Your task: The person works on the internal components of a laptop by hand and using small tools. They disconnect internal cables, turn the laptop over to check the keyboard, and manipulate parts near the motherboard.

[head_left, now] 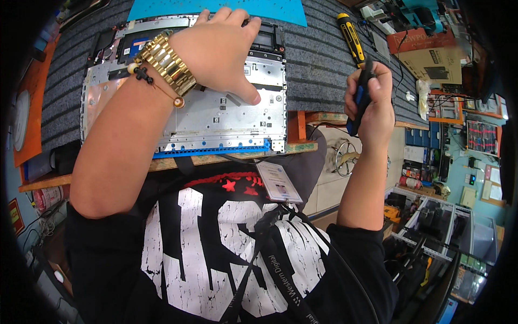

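Observation:
An opened laptop chassis (189,119) with a silver metal inner plate lies in front of me, its near edge at the table's front. My left hand (221,51) rests across its upper part, fingers spread and thumb stretched out, holding nothing that I can see. The palm hides the parts beneath. Off to the right, my right hand (375,100) is raised near the table edge and closed around a black-and-blue handled tool (360,102). The fingers cover much of this tool, so its exact kind cannot be made out.
A yellow-and-black screwdriver (352,40) lies beyond my right hand on the ribbed grey mat (318,70). Along the far side is a blue mat (221,9). A cardboard box (431,56) stands at the far right, with cables nearby. An ID card (278,181) hangs below the table edge.

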Tool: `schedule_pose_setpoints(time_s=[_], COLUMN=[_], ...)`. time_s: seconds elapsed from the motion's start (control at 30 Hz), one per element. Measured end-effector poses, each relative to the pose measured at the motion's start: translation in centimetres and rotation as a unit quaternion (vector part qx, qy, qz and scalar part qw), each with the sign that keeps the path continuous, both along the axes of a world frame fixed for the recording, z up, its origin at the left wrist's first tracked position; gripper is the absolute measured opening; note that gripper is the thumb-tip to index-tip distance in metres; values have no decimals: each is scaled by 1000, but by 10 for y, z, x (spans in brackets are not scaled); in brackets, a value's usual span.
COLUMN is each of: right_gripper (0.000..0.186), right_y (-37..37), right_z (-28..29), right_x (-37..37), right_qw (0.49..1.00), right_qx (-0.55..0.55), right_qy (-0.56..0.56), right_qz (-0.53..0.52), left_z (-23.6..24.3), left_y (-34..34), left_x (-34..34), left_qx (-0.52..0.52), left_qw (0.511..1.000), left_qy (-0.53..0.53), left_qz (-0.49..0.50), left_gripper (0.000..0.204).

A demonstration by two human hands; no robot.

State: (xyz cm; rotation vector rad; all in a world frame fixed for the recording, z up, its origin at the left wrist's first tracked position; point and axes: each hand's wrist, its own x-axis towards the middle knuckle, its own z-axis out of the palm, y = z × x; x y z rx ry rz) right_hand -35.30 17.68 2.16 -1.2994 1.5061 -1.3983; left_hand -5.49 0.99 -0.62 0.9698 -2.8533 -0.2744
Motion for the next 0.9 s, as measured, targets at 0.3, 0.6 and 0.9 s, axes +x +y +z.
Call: schedule_pose_setpoints(time_s=[0.3, 0.6, 0.9], right_gripper=[35, 31, 29], right_y=[25, 34, 34], right_z=[13, 12, 11], right_x=[27, 44, 46], right_qw=[907, 856, 852], right_qx=[40, 25, 31], right_qy=[388, 488, 494], right_qz=[157, 166, 168], left_z=[-8, -27, -26], left_y=[-3, 6, 5], left_x=[-1, -10, -10], left_qx=[-16, -112, -109], left_qw=[1000, 992, 992], left_qy=[23, 44, 51], left_qz=[1, 35, 26], left_gripper=[139, 153, 156])
